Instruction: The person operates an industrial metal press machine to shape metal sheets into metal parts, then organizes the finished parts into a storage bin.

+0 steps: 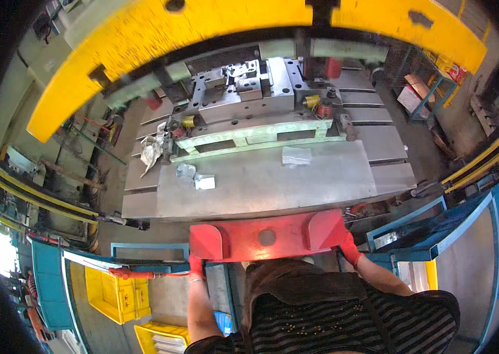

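In front of my body stands a red metal panel with a round hole in the middle and a raised curved shield at each end. It looks like a press control stand. My left hand, in a red glove, is against its left end. My right hand, also red-gloved, reaches its right end. The panel's ends hide the fingers of both hands. Beyond it, a steel die rests on the press bed, with bright metal pieces on top.
A yellow press frame arches overhead. On the bed lie a crumpled rag, a white block and a clear packet. Blue stands flank me; a yellow crate sits left, with a red-handled air gun nearby.
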A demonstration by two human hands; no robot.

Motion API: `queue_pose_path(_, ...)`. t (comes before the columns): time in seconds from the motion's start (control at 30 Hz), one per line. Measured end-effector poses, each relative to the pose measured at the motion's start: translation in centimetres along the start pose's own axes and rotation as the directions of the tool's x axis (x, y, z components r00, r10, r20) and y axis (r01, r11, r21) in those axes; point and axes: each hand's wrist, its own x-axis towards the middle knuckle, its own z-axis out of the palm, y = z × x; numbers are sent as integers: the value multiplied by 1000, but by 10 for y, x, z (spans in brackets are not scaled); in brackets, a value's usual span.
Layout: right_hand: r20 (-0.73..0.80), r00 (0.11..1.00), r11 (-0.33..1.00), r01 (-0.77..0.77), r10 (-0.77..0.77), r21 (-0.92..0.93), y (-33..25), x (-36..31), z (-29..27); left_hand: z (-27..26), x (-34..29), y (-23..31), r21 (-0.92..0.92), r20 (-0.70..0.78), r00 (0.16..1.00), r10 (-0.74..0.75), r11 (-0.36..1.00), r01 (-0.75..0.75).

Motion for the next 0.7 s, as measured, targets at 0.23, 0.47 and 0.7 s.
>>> queue_pose_path(0.23, -269, 961, 913, 46, 71, 406, 12, -19, -1, 62, -6, 163, 919, -254, 630, 733, 386, -78)
queue_pose_path(0.47, -312, 895, 813, -89, 319, 576, 21, -80, -18, 244, 100, 295, 774, 377, 397, 837, -49, -631)
queue_pose_path(0.7, -306, 844, 762, -172, 441, 624, -113, -137, 17, 395, 198, 349, 735, 570, 287, 770, -322, -597)
